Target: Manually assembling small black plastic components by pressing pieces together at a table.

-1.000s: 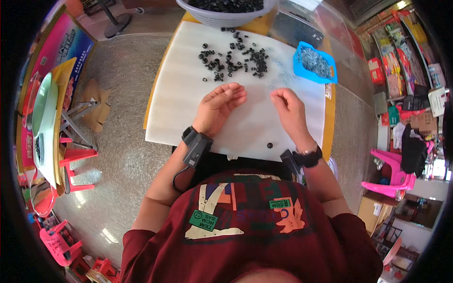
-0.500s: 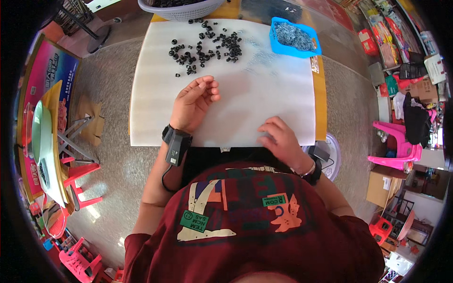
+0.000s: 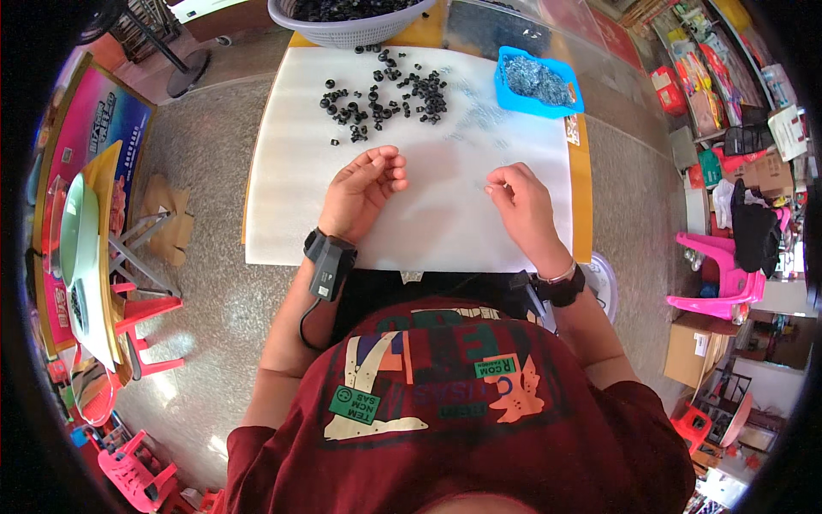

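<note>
Two bare hands over the white sheet (image 3: 291, 206), well apart, nothing lying between them that can be made out. Left hand (image 3: 353, 199): palm turned inward, fingers loosely curled, thumb near the index finger; cannot tell whether a small part is pinched inside. Right hand (image 3: 527, 212): fingers bent, thumb and index tips close together; a faint pale trace shows by the tips, too small to tell whether it is gripped.

Black parts (image 3: 431, 103): scattered in a loose patch on the sheet, beyond the left hand, thickest on the patch's right side. Clear bits (image 3: 485, 115): spread just right of the black parts, short of the blue tray (image 3: 535, 109). Tray at the sheet's far right corner, filled with similar clear bits. Grey basket (image 3: 351, 34) at the far edge, heaped with black parts. Yellow table (image 3: 581, 197) shows along the sheet's right side. Black device on each wrist.
</note>
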`<state>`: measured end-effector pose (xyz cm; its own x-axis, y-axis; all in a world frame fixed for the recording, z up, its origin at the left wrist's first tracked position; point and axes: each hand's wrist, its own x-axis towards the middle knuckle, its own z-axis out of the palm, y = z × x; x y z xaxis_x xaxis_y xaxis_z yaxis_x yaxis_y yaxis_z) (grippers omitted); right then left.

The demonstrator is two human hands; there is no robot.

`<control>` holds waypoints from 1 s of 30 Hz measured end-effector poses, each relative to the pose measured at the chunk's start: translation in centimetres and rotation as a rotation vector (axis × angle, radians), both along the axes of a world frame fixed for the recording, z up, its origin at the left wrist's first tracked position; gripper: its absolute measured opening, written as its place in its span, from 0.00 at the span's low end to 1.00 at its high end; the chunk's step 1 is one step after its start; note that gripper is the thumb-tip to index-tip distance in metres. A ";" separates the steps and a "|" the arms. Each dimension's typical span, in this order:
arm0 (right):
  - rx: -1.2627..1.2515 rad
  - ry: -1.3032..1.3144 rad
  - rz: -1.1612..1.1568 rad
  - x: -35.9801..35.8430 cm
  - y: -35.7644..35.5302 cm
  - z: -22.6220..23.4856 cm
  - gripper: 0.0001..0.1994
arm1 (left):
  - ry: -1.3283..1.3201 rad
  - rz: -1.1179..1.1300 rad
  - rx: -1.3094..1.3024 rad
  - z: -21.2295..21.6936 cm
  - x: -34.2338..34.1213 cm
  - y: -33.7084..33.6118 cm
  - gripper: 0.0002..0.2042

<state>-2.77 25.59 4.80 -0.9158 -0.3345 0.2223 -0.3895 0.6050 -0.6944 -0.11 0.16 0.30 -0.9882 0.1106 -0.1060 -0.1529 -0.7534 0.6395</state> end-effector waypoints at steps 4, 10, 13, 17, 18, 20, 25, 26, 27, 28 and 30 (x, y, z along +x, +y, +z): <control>0.117 0.048 0.024 -0.9 -0.5 -0.1 0.04 | -0.018 -0.014 0.017 -0.1 -0.2 -0.1 0.11; 0.391 0.030 0.112 -1.8 -1.3 -1.1 0.03 | -0.016 -0.020 0.036 -0.2 -0.1 0.0 0.11; 0.385 0.022 0.123 -2.0 -1.8 -0.9 0.03 | -0.039 -0.015 0.031 0.1 0.1 0.1 0.11; 0.334 0.118 0.131 -3.1 -2.8 -0.9 0.03 | -0.052 -0.015 0.028 0.4 0.2 0.1 0.11; 0.317 0.166 0.145 -3.6 -3.2 -1.0 0.03 | -0.044 -0.012 0.025 0.3 0.2 0.1 0.11; 0.298 0.217 0.160 -4.6 -4.2 -0.8 0.03 | -0.061 -0.025 0.044 0.1 0.2 0.1 0.11; 0.114 0.248 0.190 -7.4 -7.8 -0.6 0.09 | -0.019 -0.037 0.045 0.0 0.0 -0.1 0.11; 0.112 0.252 0.194 -7.7 -8.3 -0.5 0.09 | -0.025 -0.038 0.051 0.0 0.0 -0.1 0.11; 0.175 0.244 0.181 -8.0 -8.8 -0.3 0.11 | -0.022 -0.034 0.050 0.1 0.0 -0.1 0.11; 0.238 0.235 0.168 -8.2 -9.2 -0.2 0.13 | -0.033 -0.031 0.050 0.2 0.0 0.0 0.11; 0.249 0.207 0.203 -8.4 -10.2 -0.2 0.14 | -0.045 -0.021 0.052 0.3 0.0 0.0 0.11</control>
<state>-11.18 15.42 4.65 -0.7696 -0.5715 0.2849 -0.6355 0.6413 -0.4300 -0.07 0.17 0.58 -0.9800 0.1374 -0.1436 -0.1964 -0.7816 0.5921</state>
